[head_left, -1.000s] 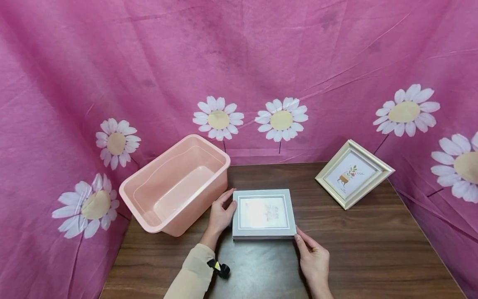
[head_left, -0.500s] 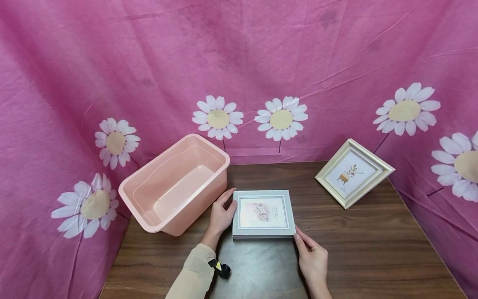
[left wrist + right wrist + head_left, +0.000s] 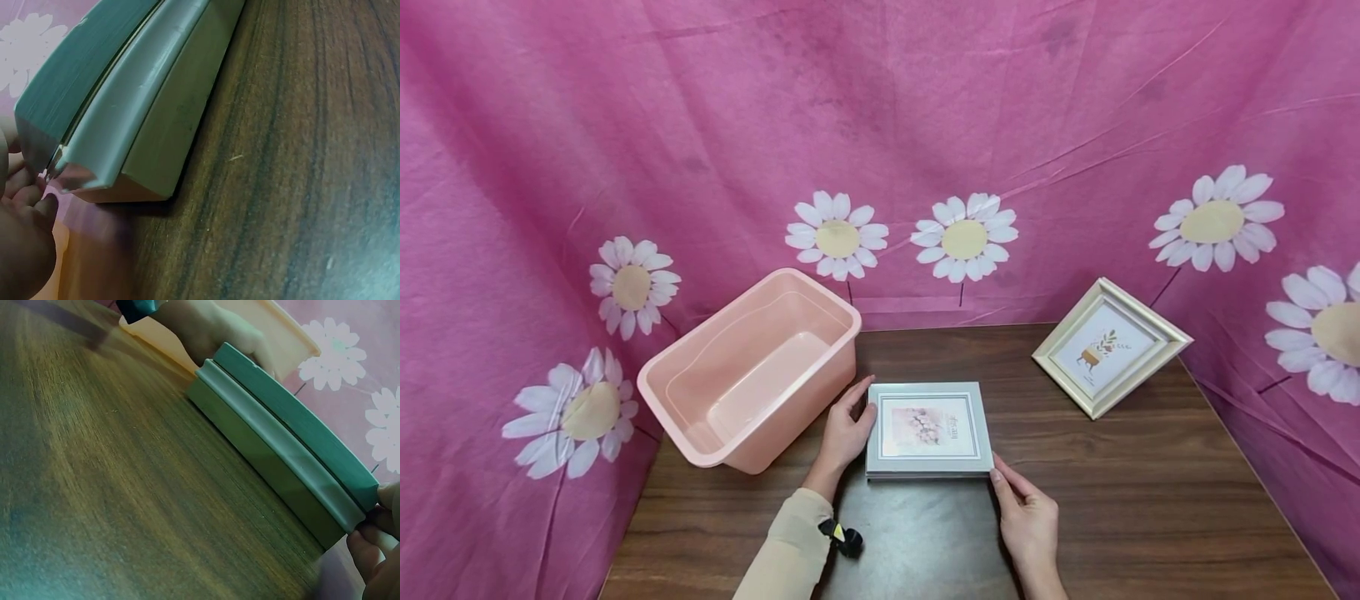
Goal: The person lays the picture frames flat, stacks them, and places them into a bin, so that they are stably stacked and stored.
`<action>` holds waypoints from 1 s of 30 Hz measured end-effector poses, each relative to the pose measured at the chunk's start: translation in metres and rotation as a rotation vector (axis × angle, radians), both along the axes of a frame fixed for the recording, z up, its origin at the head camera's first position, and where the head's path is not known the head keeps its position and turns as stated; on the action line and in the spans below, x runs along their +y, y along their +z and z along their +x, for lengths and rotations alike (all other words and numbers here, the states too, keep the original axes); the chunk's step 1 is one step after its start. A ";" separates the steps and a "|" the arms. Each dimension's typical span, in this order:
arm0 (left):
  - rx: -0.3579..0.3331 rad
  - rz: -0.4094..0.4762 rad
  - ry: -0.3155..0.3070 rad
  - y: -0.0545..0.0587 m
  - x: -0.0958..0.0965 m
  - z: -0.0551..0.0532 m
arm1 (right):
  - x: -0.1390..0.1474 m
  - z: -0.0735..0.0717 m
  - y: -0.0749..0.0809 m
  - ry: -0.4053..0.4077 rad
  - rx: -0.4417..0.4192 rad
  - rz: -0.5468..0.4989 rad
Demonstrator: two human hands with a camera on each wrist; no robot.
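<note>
A pale grey-green picture frame (image 3: 853, 417) would be misread from its edge alone, but its face carries a pink flower print. The wrist views show this upper picture frame (image 3: 306, 428) lying on another frame with a moulded edge (image 3: 269, 447), stacked on the wooden table. My left hand (image 3: 846, 433) holds the upper frame's left side, thumb on its edge. At the near right corner, my right hand (image 3: 1030, 521) pinches the frame between thumb and fingers. Curled fingers (image 3: 25, 194) show at the stack's corner in the left wrist view.
A pink plastic tub (image 3: 760, 392) stands at the left with nothing in it. At the back right, a cream picture frame (image 3: 1101, 350) with a plant print stands tilted on its corner. A pink curtain (image 3: 880, 100) with daisies closes off the back and sides.
The glare on the frame's glass has faded, so its flower print now shows. My right hand has shifted very slightly left; both hands keep their hold.
</note>
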State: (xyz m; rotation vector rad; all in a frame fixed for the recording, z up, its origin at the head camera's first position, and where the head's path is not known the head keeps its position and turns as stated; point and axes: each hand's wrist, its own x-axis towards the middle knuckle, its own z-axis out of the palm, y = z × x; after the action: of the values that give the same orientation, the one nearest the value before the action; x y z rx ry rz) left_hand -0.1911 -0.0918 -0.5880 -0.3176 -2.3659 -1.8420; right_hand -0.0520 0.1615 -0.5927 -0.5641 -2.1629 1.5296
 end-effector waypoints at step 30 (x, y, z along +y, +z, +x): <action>0.097 0.101 0.110 0.010 -0.008 -0.001 | 0.017 -0.002 0.018 0.037 0.022 -0.038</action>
State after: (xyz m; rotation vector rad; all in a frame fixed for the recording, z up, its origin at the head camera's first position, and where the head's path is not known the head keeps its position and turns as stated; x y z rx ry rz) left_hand -0.1922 -0.0997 -0.5784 -0.2536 -2.1731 -1.8442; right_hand -0.0541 0.1788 -0.5748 -0.5198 -2.1430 1.5927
